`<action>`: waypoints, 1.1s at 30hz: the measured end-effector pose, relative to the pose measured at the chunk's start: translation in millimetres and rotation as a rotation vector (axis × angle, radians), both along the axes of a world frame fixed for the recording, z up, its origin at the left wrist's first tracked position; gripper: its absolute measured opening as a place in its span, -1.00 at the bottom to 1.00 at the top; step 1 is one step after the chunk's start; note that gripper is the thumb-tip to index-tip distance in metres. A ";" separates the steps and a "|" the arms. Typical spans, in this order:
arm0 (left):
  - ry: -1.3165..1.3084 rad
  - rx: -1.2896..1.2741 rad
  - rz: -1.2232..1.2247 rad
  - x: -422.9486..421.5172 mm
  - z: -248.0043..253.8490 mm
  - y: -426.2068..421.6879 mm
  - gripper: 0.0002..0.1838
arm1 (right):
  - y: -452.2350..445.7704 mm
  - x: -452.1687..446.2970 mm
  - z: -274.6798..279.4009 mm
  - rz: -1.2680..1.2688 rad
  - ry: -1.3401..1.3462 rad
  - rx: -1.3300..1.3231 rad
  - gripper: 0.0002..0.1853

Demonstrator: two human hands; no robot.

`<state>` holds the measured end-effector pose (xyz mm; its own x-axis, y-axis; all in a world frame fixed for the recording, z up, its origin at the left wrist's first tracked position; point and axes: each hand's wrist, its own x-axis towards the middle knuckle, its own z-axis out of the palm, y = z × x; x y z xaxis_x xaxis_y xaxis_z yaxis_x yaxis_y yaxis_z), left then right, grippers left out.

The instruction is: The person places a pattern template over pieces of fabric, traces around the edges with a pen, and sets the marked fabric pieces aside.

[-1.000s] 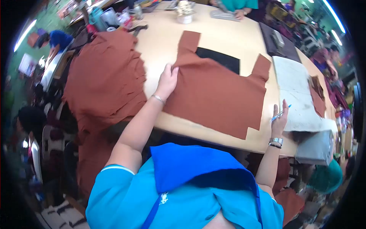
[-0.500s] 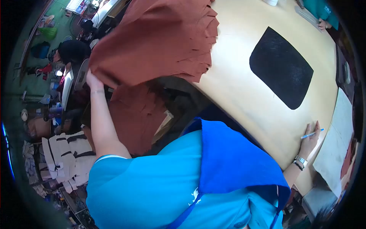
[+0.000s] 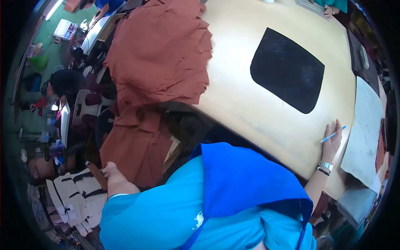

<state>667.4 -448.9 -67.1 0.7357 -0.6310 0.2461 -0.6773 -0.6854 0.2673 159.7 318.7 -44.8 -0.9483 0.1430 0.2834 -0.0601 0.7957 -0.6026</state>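
Note:
At the lower left, my left hand (image 3: 109, 170) is at the edge of the lower pile of brown fabric (image 3: 135, 146), its fingers curled; whether it grips a piece is too small to tell. My right hand (image 3: 332, 139) rests on the pale table (image 3: 258, 116) near its right edge, with a blue pen (image 3: 333, 134) held across its fingers. Between the hands, farther up the table, lies a black rounded panel (image 3: 288, 70). A large stack of brown fabric pieces (image 3: 160, 52) with ragged edges covers the table's left end.
A grey-white sheet (image 3: 364, 133) hangs over the table's right side. At the top right, a person's hand (image 3: 329, 11) rests by a grey flat object. White pieces with black strips (image 3: 79, 196) lie at the lower left. Another person (image 3: 66, 83) sits at the far left.
The brown cut piece has left the black panel, swung left in my left hand, and now lies among the brown fabric. My left hand has dropped toward the lower pile. The view has turned left.

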 end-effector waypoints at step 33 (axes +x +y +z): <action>1.273 -1.091 -3.440 -347.1 368.3 308.5 -0.79 | -1.5 2.5 0.6 -0.029 0.099 0.093 -0.54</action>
